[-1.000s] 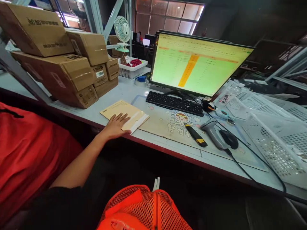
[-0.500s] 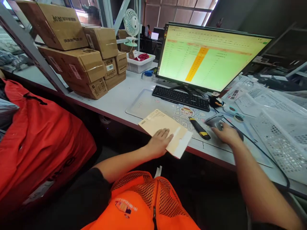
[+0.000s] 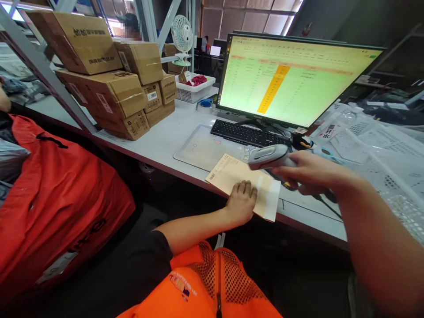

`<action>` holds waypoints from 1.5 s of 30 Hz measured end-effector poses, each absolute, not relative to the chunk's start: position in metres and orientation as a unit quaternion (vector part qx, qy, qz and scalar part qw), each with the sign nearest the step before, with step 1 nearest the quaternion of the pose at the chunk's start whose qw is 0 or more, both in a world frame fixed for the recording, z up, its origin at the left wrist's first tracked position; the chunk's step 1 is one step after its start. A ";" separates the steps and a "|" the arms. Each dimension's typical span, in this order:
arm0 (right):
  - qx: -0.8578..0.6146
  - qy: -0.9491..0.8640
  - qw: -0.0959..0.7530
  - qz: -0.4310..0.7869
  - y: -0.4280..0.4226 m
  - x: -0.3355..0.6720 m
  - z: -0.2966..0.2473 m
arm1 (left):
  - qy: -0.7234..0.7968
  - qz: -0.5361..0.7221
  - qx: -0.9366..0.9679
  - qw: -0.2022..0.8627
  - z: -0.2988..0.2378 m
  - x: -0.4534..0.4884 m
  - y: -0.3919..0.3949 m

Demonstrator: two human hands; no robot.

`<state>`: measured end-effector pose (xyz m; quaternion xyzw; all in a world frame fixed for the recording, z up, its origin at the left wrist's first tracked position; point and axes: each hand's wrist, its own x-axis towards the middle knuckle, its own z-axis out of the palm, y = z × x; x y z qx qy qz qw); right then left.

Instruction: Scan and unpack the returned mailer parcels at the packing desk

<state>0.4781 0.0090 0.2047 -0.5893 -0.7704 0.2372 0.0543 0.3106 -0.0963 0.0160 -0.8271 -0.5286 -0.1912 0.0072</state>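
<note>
My right hand (image 3: 306,172) is wrapped around the handle of a grey-and-white barcode scanner (image 3: 270,153). The scanner's head is held above a flat tan cardboard envelope (image 3: 223,172) and points left. The envelope lies at the desk's front edge, partly overhanging it, with a small barcode at its left corner and a white strip at its right end. My left hand (image 3: 243,202) grips the envelope near its front edge, fingers curled on top; the thumb is hidden. A black-and-yellow box cutter lies mostly hidden beneath my right hand.
A black keyboard (image 3: 243,132) and monitor (image 3: 298,81) stand behind the envelope. Cardboard boxes (image 3: 129,95) are stacked at left, near a white basket (image 3: 194,90) and a fan (image 3: 182,34). White plastic baskets (image 3: 374,163) crowd the right. A red bag (image 3: 62,190) sits lower left.
My right hand has lifted the barcode scanner off the desk and brought it left over the envelope. My left hand and the envelope have shifted slightly right in view.
</note>
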 end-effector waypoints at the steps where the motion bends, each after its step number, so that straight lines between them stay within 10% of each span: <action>1: -0.558 -0.782 0.023 0.276 0.002 0.462 0.210 | -0.531 -0.193 -0.825 0.005 0.015 0.310 -0.096; 7: -0.461 -0.820 -0.016 0.339 0.001 0.416 0.204 | -0.525 -0.208 -0.825 -0.016 0.015 0.307 -0.097; 16: -0.752 -0.658 0.032 -0.006 0.068 0.519 0.137 | -0.575 -0.168 -0.798 -0.070 0.027 0.243 -0.092; 45: -0.698 -0.712 0.037 0.061 0.173 0.448 0.125 | -0.606 -0.234 -0.759 0.044 -0.005 0.206 -0.088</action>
